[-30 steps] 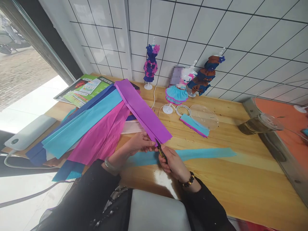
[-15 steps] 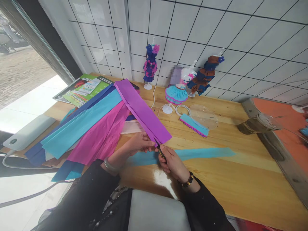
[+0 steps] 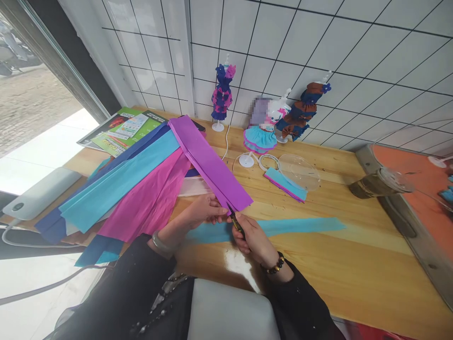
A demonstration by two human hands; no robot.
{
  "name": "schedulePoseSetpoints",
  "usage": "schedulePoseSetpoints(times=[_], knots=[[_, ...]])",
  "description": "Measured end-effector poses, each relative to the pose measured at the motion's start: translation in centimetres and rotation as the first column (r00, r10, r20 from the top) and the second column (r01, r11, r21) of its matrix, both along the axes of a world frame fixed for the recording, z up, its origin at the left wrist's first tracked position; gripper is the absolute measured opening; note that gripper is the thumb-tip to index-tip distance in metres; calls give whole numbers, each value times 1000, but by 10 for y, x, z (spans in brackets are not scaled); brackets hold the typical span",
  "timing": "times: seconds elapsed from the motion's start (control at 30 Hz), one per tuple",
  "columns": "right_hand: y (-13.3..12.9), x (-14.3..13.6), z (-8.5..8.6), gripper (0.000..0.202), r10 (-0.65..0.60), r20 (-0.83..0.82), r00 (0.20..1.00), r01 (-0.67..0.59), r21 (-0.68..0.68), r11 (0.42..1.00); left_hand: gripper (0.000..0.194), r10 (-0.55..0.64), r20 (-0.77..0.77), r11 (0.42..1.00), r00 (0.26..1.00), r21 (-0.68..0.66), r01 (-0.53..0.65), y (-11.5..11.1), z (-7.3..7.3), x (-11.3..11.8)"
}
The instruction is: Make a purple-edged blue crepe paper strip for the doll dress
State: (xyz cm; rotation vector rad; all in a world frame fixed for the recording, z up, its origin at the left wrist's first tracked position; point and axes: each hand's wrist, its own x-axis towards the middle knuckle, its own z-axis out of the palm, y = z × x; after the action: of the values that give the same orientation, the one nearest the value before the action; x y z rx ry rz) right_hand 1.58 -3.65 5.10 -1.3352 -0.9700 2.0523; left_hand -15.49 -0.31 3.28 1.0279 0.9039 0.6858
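A folded purple strip (image 3: 212,165), of thin cloth or crepe paper, slants across the pile toward me. Its near corner is pinched in my left hand (image 3: 208,208), fingers closed. My right hand (image 3: 252,236) is wrapped round small dark scissors (image 3: 236,224), whose blades touch the strip's near edge beside my left fingertips. Whether the blades are apart is too small to tell. Beneath both hands a light blue strip (image 3: 300,227) lies flat across the table, partly hidden by them. To the left are a crumpled pink strip (image 3: 145,198) and folded light blue strips (image 3: 120,182).
Three small dress forms stand along the tiled wall, one in a blue and pink dress (image 3: 222,94). A short folded stack (image 3: 286,185) lies near a clear plastic lid (image 3: 299,172). A lidded cup (image 3: 375,183) stands right. Booklets (image 3: 123,130) and a white device (image 3: 42,193) are left.
Hardly anything differs. Both hands stay at the purple strip's corner, and the scissors have barely moved. The whole view has shifted very slightly.
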Motion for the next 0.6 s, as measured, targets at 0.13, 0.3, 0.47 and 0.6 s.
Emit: schedulePoseSetpoints(times=[0.13,0.3,0.47,0.6], knots=[[0,1,0,37,6,1,1000,-6,10,1000,31,7,-12,1000,1000,-1,-7,0,-1,0],[-1,2,1,38,10,11,1000,-10,-10,1000,33,37,-21,999,999,-16,-37,0,-2,-1],[2,0,0,38,18,4,1000,-18,-2,1000,31,-10,-9,1000,1000,7,10,0,-1,0],[7,-3,0,39,22,17,1000,-22,11,1000,32,14,10,1000,1000,20,-14,-1,-2,-1]])
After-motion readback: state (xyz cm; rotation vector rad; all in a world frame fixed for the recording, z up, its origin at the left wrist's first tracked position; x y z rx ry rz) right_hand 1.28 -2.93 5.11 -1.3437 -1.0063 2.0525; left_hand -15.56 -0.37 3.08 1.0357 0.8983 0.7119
